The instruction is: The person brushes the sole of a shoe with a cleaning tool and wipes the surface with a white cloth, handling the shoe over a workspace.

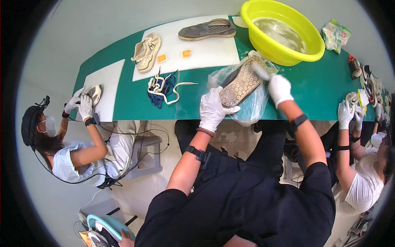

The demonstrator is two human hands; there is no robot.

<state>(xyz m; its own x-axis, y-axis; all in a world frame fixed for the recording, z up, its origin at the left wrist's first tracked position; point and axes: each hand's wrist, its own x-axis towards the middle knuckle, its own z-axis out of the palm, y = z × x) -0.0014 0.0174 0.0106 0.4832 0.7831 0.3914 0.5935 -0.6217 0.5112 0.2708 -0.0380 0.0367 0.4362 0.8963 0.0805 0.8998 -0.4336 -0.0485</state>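
Observation:
A shoe (240, 84) is held sole up and tilted, its pale patterned sole smudged with grey dirt. My left hand (214, 109), in a white glove, grips it at its near end. In my gloved right hand (280, 89) is a pale brush (260, 71), blurred by motion, its head over the far part of the sole. Under the shoe lies a crumpled clear plastic bag (252, 113), partly hanging past the table's near edge. Some suds or wet residue show around the far end of the shoe.
On the green table (197, 96) stand a yellow basin (251, 31) of cloudy water, a grey slip-on (205, 31), a beige sneaker (147, 52) and tangled laces (162, 88). Co-workers handle shoes at left and right. A blue tub (109, 224) holds shoes at lower left.

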